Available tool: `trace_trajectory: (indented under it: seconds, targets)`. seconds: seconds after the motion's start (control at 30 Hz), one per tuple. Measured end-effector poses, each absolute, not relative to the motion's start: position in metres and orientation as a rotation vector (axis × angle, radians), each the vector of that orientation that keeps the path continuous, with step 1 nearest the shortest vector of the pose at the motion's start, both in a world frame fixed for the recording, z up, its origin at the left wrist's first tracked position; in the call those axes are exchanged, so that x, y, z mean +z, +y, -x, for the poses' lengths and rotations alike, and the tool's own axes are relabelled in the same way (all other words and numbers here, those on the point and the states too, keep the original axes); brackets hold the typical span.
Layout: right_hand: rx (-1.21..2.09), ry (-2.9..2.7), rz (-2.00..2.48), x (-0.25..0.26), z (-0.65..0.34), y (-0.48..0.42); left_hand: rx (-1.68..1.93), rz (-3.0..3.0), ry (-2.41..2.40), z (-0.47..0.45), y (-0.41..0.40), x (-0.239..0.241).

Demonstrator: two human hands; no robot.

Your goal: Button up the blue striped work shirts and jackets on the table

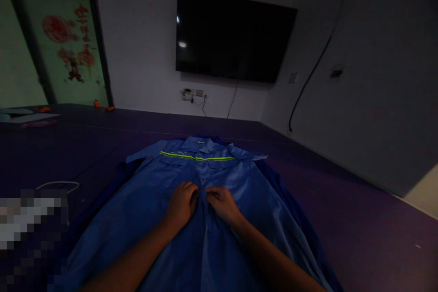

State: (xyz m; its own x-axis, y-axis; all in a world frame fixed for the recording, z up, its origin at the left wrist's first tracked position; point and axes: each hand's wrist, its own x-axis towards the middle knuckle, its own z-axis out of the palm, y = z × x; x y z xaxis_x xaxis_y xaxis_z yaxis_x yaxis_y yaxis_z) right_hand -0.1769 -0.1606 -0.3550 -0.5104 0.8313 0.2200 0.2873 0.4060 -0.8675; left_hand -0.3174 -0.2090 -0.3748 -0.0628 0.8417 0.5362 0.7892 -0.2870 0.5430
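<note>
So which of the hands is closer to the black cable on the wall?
Right. The right hand is at the front of the blue shirt, below and left of the black cable in the picture; the left hand is further left, so farther away.

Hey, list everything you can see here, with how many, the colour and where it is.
Shirt: one, blue with a yellow-green stripe, spread centre front
Cloth: darker blue, under the shirt, count unclear
Floor: one, purple, beneath everything
Television: one, black, on the far wall
Sockets: several, pale, below the television
Thick cable: one, black, down the right wall
Door: one, dark-framed with red decorations, far left
Small objects: at least two, orange, near the door
Looped cord: one, white, left floor
Lower-left corner: pixelated, contents unreadable
Left hand: one, bare, at the shirt's front opening
Right hand: one, bare, opposite the left
</note>
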Motion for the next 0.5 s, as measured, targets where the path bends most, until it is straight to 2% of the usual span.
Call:
trace_trajectory:
  seconds: [0.5]
  targets:
    - [1.001,-2.059,0.927,-0.3584,0.1761,-0.154,1.307,-2.076,1.869,0.3167,-0.2067,-0.3774]
